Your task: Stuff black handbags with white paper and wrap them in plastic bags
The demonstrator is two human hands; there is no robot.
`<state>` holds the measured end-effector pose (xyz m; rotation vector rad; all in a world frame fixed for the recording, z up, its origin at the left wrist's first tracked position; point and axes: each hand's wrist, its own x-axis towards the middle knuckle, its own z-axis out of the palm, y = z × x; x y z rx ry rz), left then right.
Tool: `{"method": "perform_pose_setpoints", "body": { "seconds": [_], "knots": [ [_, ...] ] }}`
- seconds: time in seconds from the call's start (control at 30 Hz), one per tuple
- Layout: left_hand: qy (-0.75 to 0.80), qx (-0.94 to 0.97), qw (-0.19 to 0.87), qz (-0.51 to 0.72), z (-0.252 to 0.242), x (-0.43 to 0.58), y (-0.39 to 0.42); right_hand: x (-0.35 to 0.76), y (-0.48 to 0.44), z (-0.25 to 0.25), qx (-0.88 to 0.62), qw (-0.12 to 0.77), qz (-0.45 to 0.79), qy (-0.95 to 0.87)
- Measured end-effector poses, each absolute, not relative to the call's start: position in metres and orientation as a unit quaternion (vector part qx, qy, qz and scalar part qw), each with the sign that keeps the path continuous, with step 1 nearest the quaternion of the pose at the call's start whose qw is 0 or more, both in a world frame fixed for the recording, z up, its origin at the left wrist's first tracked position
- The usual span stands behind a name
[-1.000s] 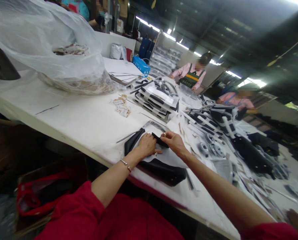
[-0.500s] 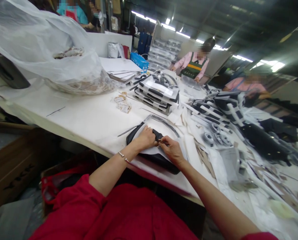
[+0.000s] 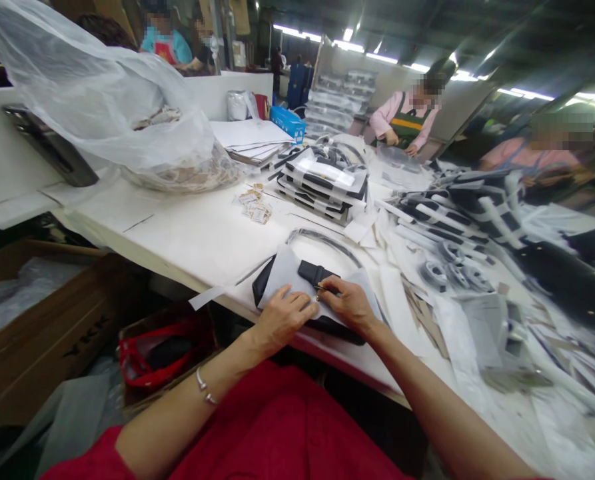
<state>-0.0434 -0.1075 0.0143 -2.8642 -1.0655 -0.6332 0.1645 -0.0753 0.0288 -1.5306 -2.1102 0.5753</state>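
A black handbag (image 3: 263, 279) lies at the front edge of the table with a white sheet (image 3: 283, 268) over it. On the sheet is a black strap tab (image 3: 313, 272). My right hand (image 3: 346, 301) pinches a small gold-coloured metal piece (image 3: 319, 287) at the lower edge of the tab. I cannot make out its exact kind. My left hand (image 3: 286, 315) rests on the sheet, fingers stretched toward the metal piece. A thin black handle (image 3: 322, 235) arches behind the bag.
Beyond the bag are wrapped black bags (image 3: 322, 183) in a stack and several paper tags (image 3: 254, 203). Tape rolls (image 3: 457, 267) and paper strips lie right. A large plastic bag (image 3: 172, 143) stands left; a cardboard box (image 3: 42, 327) is below. Co-workers (image 3: 407, 120) are across the table.
My left hand has drawn back from the black tab toward the front edge, uncovering the tab and white sheet. My right hand stays pinched at the metal piece. The view has shifted slightly left.
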Motion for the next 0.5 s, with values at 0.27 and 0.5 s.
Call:
{"method": "perform_pose_setpoints", "body": {
  "seconds": [0.27, 0.5],
  "knots": [
    [-0.359, -0.892, 0.027, -0.275, -0.016, -0.034, -0.087, 0.173, -0.077, 0.041, -0.510, 0.139, 0.193, -0.827],
    [-0.389, -0.863, 0.030, -0.321, -0.027, -0.028, -0.082, 0.179, -0.074, 0.050, -0.491, 0.078, 0.219, -0.840]
  ]
}}
